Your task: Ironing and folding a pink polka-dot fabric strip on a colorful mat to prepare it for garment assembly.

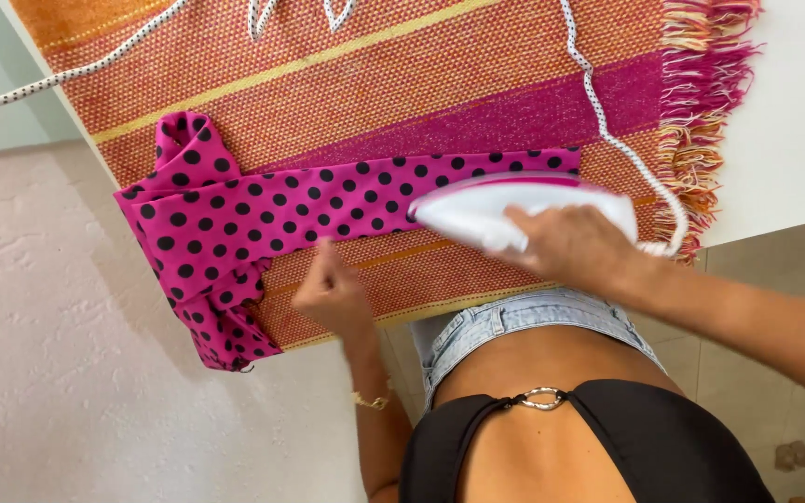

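Where seen from the head view, looking down:
Table (794,121): white, runs across the top and right, edge slanted toward the lower right.
Woven mat (375,84): orange, red and magenta stripes, spread flat on the table; pink and orange fringe along the right end.
Polka-dot cloth (263,210): magenta with black dots, laid on the mat; long strip stretched rightward under the iron, wider bunched part at the left hanging over the table edge.
Iron (514,205): white with a pink stripe on top, resting on the right end of the cloth strip, tip pointing left.
Cord (607,130): white with dark flecks, trailing from the iron's rear up across the mat.
Right hand (575,247): wrapped around the iron's handle, gripping it.
Left hand (333,293): fingers curled narrow, fingertips pinching or pressing at the lower edge of the cloth strip; which of the two, unclear.
Bracelet (372,401): gold, on the left wrist.
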